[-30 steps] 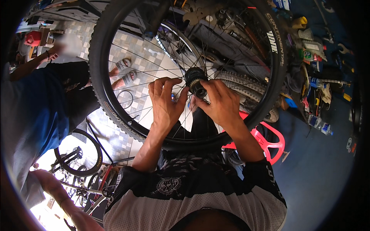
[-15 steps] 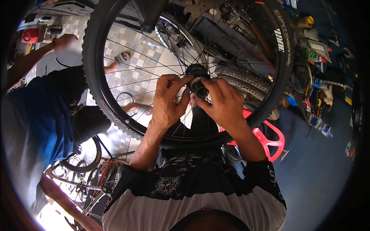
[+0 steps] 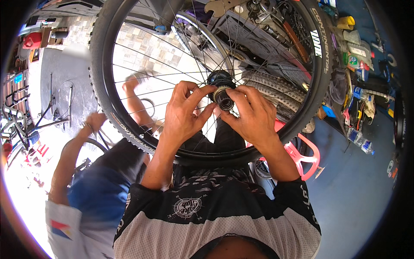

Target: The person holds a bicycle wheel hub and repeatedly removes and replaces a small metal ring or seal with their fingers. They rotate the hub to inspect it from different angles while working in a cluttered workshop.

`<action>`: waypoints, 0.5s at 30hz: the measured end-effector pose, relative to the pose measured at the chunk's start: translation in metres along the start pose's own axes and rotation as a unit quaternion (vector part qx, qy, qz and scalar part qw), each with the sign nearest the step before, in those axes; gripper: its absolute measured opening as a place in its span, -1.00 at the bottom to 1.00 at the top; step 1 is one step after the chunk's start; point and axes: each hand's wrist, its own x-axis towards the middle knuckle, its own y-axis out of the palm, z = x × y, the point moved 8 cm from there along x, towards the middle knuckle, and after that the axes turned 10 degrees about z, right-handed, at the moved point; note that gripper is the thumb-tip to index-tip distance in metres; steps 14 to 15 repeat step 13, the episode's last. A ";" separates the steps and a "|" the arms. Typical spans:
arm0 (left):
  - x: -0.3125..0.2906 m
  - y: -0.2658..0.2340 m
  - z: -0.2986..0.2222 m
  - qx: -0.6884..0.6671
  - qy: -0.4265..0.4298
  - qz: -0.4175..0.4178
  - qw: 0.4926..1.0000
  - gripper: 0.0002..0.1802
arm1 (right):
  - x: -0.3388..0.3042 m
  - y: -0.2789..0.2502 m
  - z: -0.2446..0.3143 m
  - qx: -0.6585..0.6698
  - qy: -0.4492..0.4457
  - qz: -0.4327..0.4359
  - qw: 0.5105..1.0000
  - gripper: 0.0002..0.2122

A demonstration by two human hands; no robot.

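A bicycle wheel [image 3: 101,56] with a black tyre lies level over my lap, its dark hub [image 3: 219,77] facing up. On the hub's end is a short dark cylinder [image 3: 225,102] with a brass-coloured band around it. From the left side, my left hand [image 3: 183,108] pinches the hub end with thumb and fingertips. My right hand [image 3: 253,113] grips the same part from the opposite side, its thumb low on the cylinder. The fingertips partly hide the band.
Another person's arm [image 3: 71,162] reaches close by on the left. A red plastic chair [image 3: 308,155] stands at my right. Spare tyres [image 3: 276,88] and a grey tray of tools [image 3: 254,39] lie beyond the wheel. A plastic bottle [image 3: 360,140] is on the blue floor.
The other person on the left has moved lower and nearer to me. My hands keep their grip on the hub end, and the wheel has shifted very slightly.
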 end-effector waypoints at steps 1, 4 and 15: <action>0.001 0.000 -0.001 0.005 0.003 -0.001 1.000 -0.51 | -0.002 0.002 -0.002 0.007 0.003 0.005 1.000 -0.52; 0.001 0.001 -0.001 0.016 0.007 -0.005 1.000 -0.48 | -0.003 0.003 -0.004 0.025 -0.004 -0.001 1.000 -0.51; -0.003 0.009 0.003 0.062 0.055 -0.013 0.996 -0.42 | -0.004 0.010 -0.008 0.046 -0.018 0.020 0.999 -0.50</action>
